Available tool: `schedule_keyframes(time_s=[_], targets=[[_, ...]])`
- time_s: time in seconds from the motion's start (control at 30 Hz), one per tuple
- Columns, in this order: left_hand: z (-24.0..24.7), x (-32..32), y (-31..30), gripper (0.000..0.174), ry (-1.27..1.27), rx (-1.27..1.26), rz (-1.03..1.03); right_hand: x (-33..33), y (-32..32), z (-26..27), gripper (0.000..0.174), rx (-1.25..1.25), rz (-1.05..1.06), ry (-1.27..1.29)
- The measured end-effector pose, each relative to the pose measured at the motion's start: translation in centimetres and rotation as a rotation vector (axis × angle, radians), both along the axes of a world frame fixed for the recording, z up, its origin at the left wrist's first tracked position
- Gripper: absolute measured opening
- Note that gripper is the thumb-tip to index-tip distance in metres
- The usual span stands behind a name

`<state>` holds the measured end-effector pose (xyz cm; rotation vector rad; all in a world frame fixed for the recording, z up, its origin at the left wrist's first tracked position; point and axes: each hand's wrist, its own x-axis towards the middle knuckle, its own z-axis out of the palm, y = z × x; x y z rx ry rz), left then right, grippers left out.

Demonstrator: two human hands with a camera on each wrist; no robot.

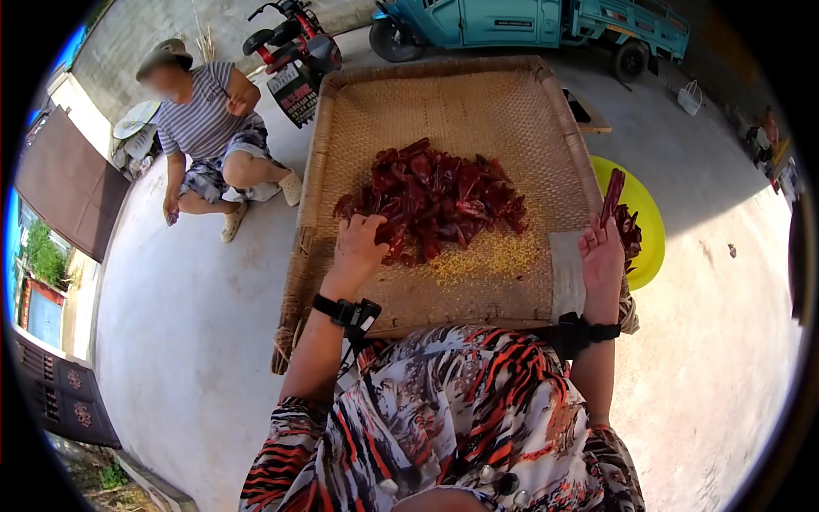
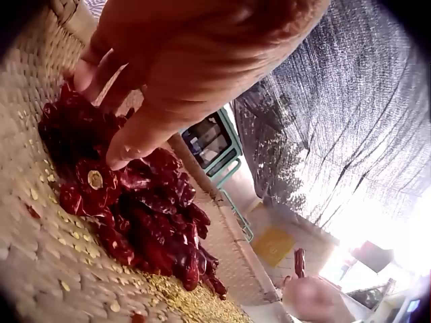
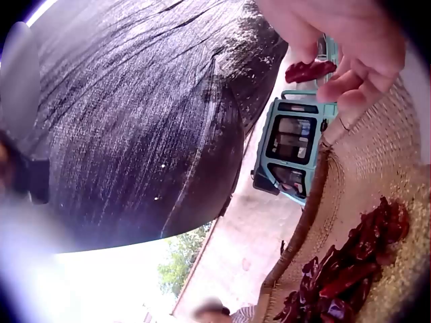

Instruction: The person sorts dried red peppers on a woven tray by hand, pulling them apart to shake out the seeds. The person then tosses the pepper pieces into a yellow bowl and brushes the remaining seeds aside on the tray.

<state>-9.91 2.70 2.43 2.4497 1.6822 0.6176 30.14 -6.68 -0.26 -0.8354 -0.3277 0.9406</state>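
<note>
Dried red chili peppers (image 1: pixel 435 192) lie in a glossy pile on a woven bamboo tray (image 1: pixel 375 102). My left hand (image 1: pixel 357 252) rests at the pile's near left side. In the left wrist view, its thumb (image 2: pixel 131 142) reaches down to the chilies, with the other fingers spread along the pile's far side. My right hand (image 1: pixel 602 260) is over the tray's right edge, palm up, and pinches one long dried chili (image 1: pixel 612 196) between thumb and fingers. That chili (image 3: pixel 310 71) also shows in the right wrist view. Yellow seeds (image 1: pixel 490 258) are scattered in front of the pile.
A yellow basin (image 1: pixel 650 218) with more chilies stands beyond the tray's right edge, beside my right hand. Another person (image 1: pixel 209 128) squats at the left. A red scooter (image 1: pixel 299 51) and a teal three-wheeled truck (image 1: pixel 503 24) stand behind the tray.
</note>
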Motion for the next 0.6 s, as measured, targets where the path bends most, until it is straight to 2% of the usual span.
schedule_keyframes(time_s=[0.03, 0.13, 0.23, 0.33, 0.43, 0.47, 0.53, 0.6], targets=[[-0.1, -0.1, 0.0, 0.036, -0.006, -0.046, 0.018, 0.4, 0.1, -0.4, 0.025, 0.026, -0.035, 0.121], [0.3, -0.2, 0.4, 0.029, 0.005, -0.125, 0.016, -0.1, -0.4, -1.9, 0.022, -0.011, 0.151, 0.073], [0.4, 0.2, 0.6, 0.021, -0.064, 0.056, -0.052, -1.9, -0.3, -1.9, 0.021, -0.076, 0.263, -0.098], [3.0, 2.3, -1.3, 0.018, -0.095, 0.091, -0.190, -4.8, -0.2, 0.5, 0.021, -0.142, 0.362, -0.369], [2.9, 4.4, -2.5, 0.018, -0.237, -0.120, -0.333, -7.2, 0.2, 2.1, 0.023, -0.070, 0.565, -0.725], [3.0, 5.2, -3.1, 0.018, -0.205, -0.118, -0.374, -8.0, 0.3, 2.3, 0.025, -0.027, 0.591, -0.853], [2.3, 6.5, -3.6, 0.018, -0.340, -0.311, -0.423, -9.4, 0.4, 2.3, 0.028, 0.055, 0.638, -1.109], [1.6, 7.8, -3.9, 0.020, -0.445, -0.458, -0.481, -10.7, 0.8, 1.4, 0.029, 0.137, 0.652, -1.074]])
